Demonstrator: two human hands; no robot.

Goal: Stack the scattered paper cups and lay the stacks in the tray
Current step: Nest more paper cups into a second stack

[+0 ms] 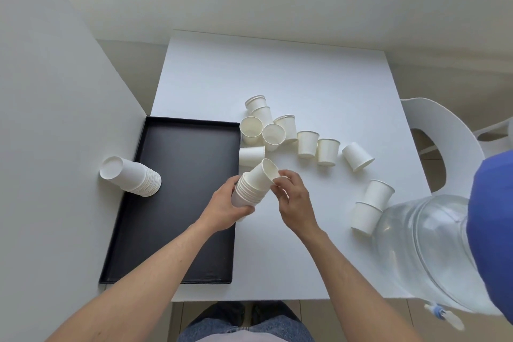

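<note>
No words or labels can be read on anything here; every cup is plain white paper with a rolled rim. The left hand [226, 204] curls its fingers around a short stack of cups [247, 193], holding it just above the white table [277, 78] by the right edge of the black tray [155, 230]. The stack leans, with its open end pointing up and away toward the right. The right hand [293, 197] pinches the rim of one more cup [265, 173] with thumb and fingertips, and that cup sits in the top of the stack, tilted, with its mouth facing up and to the right. A finished stack [130, 176] lies on its side at the tray's left edge, partly over the rim, its flat bottom pointing left and its long way running left to right. The tray is dark, flat and long, stretching away from the person. Loose cups [305, 144] are scattered across the middle of the table, some standing upside down, some lying on their sides with their mouths showing. Two more cups [372, 205] lie nested together near a big clear water jug [422, 253] at the right. A white chair [444, 136] stands behind the table's right side.
</note>
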